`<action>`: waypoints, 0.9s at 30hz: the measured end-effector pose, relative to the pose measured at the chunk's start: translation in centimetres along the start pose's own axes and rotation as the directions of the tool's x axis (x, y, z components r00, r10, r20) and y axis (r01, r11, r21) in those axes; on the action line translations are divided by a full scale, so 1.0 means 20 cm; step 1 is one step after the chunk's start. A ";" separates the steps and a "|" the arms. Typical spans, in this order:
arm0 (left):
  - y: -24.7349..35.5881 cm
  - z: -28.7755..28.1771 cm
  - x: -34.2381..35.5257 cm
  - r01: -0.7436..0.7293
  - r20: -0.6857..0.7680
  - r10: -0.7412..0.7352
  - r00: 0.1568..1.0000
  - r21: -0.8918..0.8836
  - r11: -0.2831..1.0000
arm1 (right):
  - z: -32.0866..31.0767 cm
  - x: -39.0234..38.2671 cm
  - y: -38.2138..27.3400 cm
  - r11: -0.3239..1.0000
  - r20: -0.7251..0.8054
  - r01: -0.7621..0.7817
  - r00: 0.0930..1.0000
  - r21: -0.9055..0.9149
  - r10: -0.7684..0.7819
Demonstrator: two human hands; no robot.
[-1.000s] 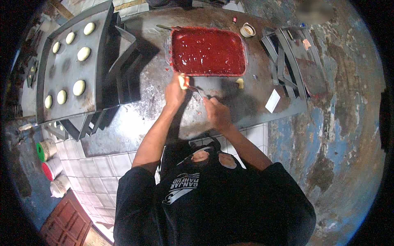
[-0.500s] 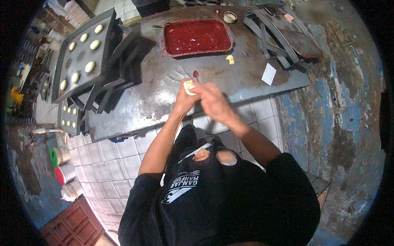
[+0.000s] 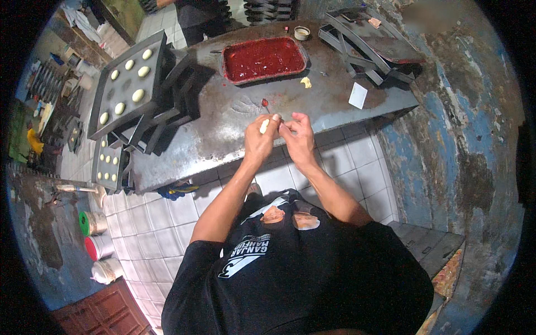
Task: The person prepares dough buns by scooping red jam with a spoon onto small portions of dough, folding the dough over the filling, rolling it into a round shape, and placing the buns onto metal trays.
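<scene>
Small pale cream lump of dough [image 3: 264, 126], soft and rounded, sits pinched in the left hand [image 3: 260, 139], fingers clamped on it, above the near edge of the grey metal worktable [image 3: 223, 120]. Right hand [image 3: 297, 137] touches it from beside, fingertips drawn together at the lump. Rectangular metal tray of red filling [image 3: 263, 58] lies near the table's far edge. Dark baking tray with pale dough rounds [image 3: 129, 84] occupies the left end.
</scene>
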State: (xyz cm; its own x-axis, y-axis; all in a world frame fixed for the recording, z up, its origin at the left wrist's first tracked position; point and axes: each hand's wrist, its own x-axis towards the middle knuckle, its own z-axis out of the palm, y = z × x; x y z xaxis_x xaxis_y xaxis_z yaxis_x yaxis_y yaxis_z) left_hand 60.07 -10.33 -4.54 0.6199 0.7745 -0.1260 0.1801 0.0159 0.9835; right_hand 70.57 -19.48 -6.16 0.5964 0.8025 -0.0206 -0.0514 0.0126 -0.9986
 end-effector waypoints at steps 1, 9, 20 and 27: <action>0.03 0.03 -0.02 -0.144 -0.055 0.144 0.988 -0.002 0.990 | -0.01 0.03 0.08 0.999 -0.047 0.040 0.998 0.026 -0.038; 0.02 -0.27 -0.20 -0.298 0.205 0.245 0.948 0.296 0.908 | 0.02 -0.02 -0.32 0.887 0.578 0.310 0.814 -0.343 -0.061; 0.15 -0.66 -0.48 -0.091 0.025 0.088 0.996 0.259 0.962 | 0.50 0.13 -0.23 0.995 0.799 -0.077 0.602 0.064 -0.005; -0.02 -1.21 -0.43 -0.143 -0.229 0.139 0.963 0.001 0.990 | 1.14 0.05 -0.24 0.743 0.322 0.669 0.707 -0.017 -0.630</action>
State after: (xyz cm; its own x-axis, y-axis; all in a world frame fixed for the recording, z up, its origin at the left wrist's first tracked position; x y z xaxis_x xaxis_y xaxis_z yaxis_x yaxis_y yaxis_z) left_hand 36.17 -1.71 -0.69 0.4475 0.8931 0.0454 0.0906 -0.0958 0.9913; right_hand 53.12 -5.14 -0.28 0.1965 0.7514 0.6299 0.3747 0.5361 -0.7564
